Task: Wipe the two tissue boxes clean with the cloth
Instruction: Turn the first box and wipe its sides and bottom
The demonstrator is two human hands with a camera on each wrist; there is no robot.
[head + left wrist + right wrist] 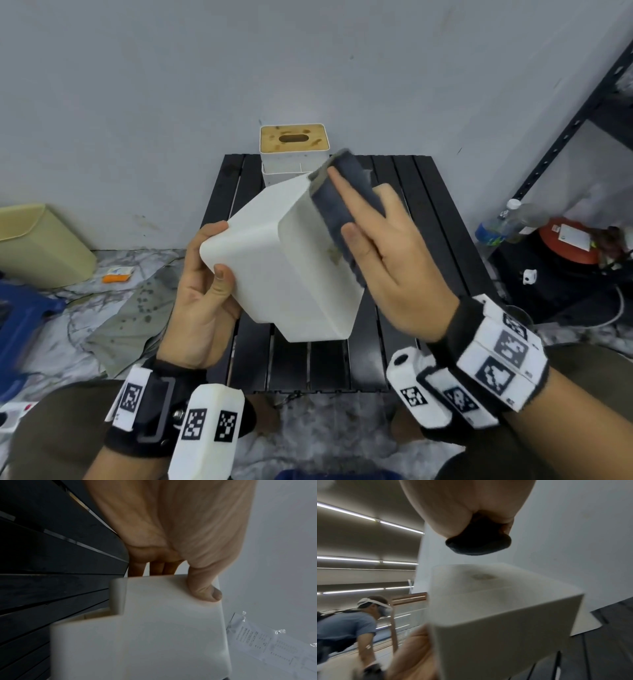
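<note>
My left hand (205, 284) grips a white tissue box (274, 260) by its near-left corner and holds it tilted above the black slatted table (428, 212). The thumb (204, 588) lies on the box (163, 628). My right hand (394, 267) holds a folded dark grey cloth (346, 205) against the box's right face, two fingers straight along it. A brownish stain (334, 253) shows beside the cloth. In the right wrist view the cloth (477, 545) sits under the palm, just above the stain (482, 576). The second box (294, 150), with a spotted wooden lid, stands at the table's back edge.
A beige bin (37, 243) and a grey rag (137, 308) are on the floor to the left. A black metal rack (565, 137) stands on the right with a bottle (507, 222) and an orange round object (568, 240). Another person (346, 622) bends over in the background.
</note>
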